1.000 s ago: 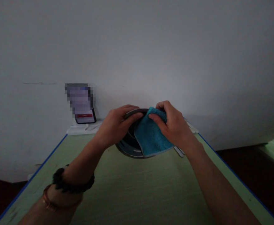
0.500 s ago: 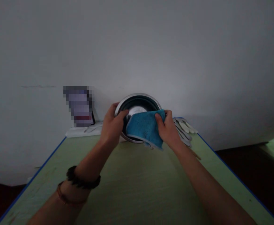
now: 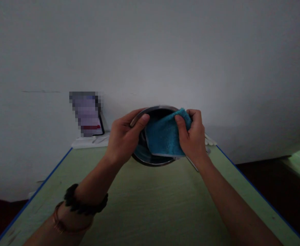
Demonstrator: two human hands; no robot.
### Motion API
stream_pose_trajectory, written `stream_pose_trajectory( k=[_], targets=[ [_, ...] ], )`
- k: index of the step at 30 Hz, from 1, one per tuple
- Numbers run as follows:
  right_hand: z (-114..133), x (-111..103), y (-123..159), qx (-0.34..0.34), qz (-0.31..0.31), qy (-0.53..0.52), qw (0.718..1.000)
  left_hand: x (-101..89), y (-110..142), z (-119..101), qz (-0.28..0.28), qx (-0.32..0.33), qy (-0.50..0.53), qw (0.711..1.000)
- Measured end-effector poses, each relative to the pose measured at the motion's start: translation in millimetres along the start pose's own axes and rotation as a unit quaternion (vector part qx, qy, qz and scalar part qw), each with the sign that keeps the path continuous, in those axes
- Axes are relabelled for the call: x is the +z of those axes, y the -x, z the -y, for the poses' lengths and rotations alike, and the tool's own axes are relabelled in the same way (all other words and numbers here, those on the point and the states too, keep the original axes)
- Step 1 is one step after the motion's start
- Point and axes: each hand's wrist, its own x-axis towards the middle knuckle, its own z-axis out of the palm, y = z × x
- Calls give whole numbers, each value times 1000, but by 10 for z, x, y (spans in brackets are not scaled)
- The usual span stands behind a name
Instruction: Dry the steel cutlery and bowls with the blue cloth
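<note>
A round metal bowl (image 3: 153, 162) is tilted with its mouth toward me, held above the table. My left hand (image 3: 124, 135) grips its left rim, thumb on the inner side and fingers behind. In my right hand (image 3: 193, 135) is a blue cloth (image 3: 162, 136) with a pale edge, pinched under the thumb near the bowl's right rim. The cloth hangs across the mouth and hides much of the inside. The right hand's fingers are partly hidden behind the cloth.
A phone (image 3: 89, 116) with a blurred screen leans on the wall at the back left, above a white object (image 3: 88, 141). White gloves (image 3: 210, 139) lie at the back right, partly behind my right hand. The green table (image 3: 150, 205) has blue edges.
The bowl has come nearer and tipped, and both hands have shifted with it. My right hand and the cloth have moved up and slightly right.
</note>
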Motion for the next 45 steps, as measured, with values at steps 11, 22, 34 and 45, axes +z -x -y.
stream_pose_trajectory(
  k=[11,22,34,45],
  targets=[
    [-196,183,109,216,114,-121,962,85,61,94,-128,-34,24,991],
    [-95,-172,-101,-34,271,16,962,-171,-49,39,289,-39,-92,952],
    [-222,233,128,148,128,-97,976,21,-53,161,-54,14,120,991],
    [-451,174,82,144,230,-74,960,-238,-100,122,231,-41,-47,971]
  ],
)
